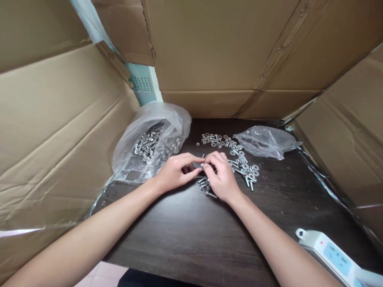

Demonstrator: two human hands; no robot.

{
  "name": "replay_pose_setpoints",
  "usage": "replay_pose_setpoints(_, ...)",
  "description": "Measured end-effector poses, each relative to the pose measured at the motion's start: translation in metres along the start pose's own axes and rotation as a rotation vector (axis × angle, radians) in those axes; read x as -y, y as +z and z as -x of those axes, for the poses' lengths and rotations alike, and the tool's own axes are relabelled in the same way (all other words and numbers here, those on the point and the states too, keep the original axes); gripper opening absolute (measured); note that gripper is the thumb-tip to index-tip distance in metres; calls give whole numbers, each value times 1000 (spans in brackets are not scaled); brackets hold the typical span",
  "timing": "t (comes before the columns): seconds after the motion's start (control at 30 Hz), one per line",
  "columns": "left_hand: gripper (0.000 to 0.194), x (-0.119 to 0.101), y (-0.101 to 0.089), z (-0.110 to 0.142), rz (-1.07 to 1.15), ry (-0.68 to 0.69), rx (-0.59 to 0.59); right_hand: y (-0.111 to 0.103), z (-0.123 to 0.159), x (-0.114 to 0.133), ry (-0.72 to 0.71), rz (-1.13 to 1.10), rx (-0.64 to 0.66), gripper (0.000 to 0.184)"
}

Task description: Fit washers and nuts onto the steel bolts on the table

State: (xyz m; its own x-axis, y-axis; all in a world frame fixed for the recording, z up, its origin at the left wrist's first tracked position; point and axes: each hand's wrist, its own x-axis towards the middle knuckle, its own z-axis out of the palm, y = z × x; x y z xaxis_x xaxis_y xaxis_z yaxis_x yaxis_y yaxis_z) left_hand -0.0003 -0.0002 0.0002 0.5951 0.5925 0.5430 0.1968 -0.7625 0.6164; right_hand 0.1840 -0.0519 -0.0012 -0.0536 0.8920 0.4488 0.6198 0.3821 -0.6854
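Note:
My left hand (178,170) and my right hand (220,174) meet fingertip to fingertip over the dark table. Pinched between them is a small silver bolt (202,164), mostly covered by the fingers; whether a nut or washer sits on it I cannot tell. Just below the right fingers lie several bolts (204,183), and a single bolt (211,194) rests a little nearer to me. Loose bolts (249,182) and flat washers (255,173) spread to the right of my right hand. Farther back is a scatter of nuts and washers (211,138).
An open clear plastic bag (125,159) with many bolts (148,145) inside stands behind my left hand. Another crumpled plastic bag (263,141) lies at the back right. Cardboard walls (227,52) enclose the table (179,235). A white power strip (332,253) sits front right.

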Motion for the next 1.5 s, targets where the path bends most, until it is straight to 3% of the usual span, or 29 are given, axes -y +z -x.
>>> replay_pose_setpoints(0.4, 14, -3, -1, 0, 48, -137, -17, -1, 0, 1, 2, -28, 11, 11)
replay_pose_setpoints(1.13, 14, -5, -4, -1, 27, -92, -39, -1, 0, 3, 15, -34, -3, 10)
replay_pose_setpoints(1.5, 12, -2, -2, 1, 51, -77, -53, -1, -1, 3, -4, -77, 52, 24)
